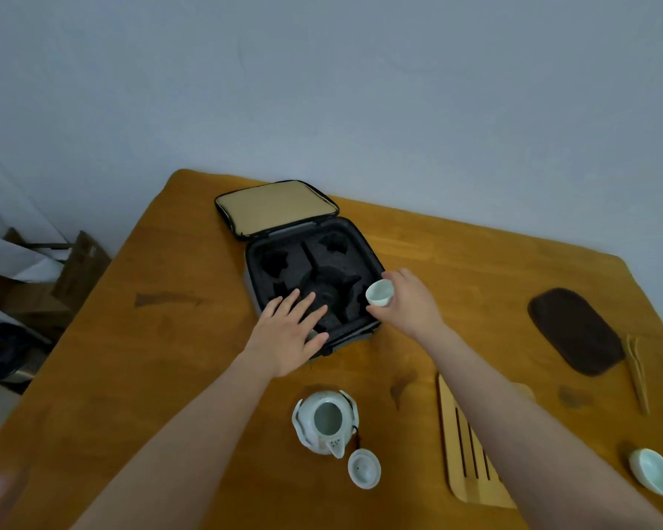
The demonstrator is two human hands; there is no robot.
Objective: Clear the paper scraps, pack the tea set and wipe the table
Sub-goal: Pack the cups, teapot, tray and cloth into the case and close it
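Two pale cups are showing: a held cup (379,295) and a cup at the right edge (652,471). One teapot (325,420), one loose lid (364,468), one open case (311,254), one slatted tray (460,464), one dark mat (576,330) and one pair of tongs (637,372) are lying there.

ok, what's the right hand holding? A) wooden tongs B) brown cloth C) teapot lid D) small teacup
D: the right hand pinches a small white teacup at the right edge of the open case; the lid lies on the table by the teapot.

Case (311,258) behind teapot (324,420), lid (364,469) beside it, perhaps tongs (637,372) far right.
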